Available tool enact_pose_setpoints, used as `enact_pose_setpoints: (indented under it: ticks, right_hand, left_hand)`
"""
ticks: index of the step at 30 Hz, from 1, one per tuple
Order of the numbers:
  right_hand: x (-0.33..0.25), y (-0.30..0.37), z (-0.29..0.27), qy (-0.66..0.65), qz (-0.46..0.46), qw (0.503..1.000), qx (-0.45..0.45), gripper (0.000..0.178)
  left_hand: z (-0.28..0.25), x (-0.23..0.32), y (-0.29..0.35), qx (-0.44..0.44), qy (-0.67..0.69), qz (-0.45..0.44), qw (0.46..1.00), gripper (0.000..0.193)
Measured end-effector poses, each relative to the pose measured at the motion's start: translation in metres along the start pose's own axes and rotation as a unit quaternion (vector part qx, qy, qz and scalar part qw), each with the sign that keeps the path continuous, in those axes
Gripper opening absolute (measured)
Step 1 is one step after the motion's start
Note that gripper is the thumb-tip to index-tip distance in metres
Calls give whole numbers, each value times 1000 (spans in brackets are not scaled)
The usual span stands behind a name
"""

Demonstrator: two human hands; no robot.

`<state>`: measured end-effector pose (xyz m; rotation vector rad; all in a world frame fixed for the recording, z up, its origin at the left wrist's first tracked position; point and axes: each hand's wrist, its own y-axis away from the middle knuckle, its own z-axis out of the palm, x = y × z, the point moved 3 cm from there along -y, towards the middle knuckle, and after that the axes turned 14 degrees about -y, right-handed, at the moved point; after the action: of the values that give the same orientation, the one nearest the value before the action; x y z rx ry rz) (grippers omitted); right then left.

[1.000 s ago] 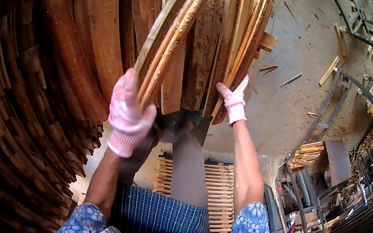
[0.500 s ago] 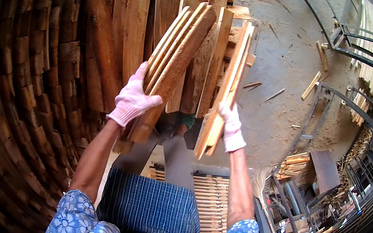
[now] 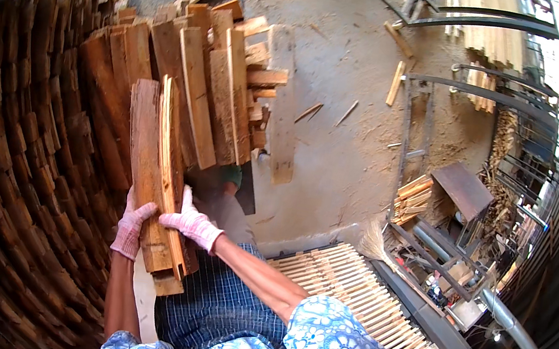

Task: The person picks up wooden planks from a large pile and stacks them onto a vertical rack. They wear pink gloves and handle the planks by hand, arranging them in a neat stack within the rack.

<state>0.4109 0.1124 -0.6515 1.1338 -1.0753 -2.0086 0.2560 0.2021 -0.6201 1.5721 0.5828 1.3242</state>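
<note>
Both gloved hands hold one bundle of wooden boards [image 3: 146, 147] in front of my lap, its far end tilted up toward the stack. My left hand [image 3: 133, 223] wraps the bundle's left side with the thumb across the near board. Against the right side presses my right hand [image 3: 191, 221], its thumb along the paler boards [image 3: 169, 165]. How many boards are in the bundle is hard to make out. Just beyond lies a pile of rough boards [image 3: 203, 102], several of them leaning side by side.
A tall wall of stacked boards [image 3: 29, 159] rises on my left. At my right are a rack of thin slats [image 3: 361, 306], a straw broom [image 3: 376, 243] and a metal frame [image 3: 418, 116]. Offcuts [image 3: 396, 83] and sawdust lie on the concrete floor [image 3: 323, 174].
My right hand has swung left with its boards, which now lie against the left hand's bundle. The view has turned, so the pile sits further left.
</note>
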Motion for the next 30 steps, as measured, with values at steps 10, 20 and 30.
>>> enact_pose_setpoints:
  ticks: [10,20,30]
  right_hand:
    - [-100,137,2,-134,-72,986,-70,86]
    - [-234,280,86,4,-322,939,-121,82]
    - [-406,426,228,256,-493,785,-275,99]
  left_hand:
    - [50,86,115,-46,24,121,991,83]
    - [24,203,310,-27,32,438,898,103]
    - [17,247,549,205,80,630,745,109]
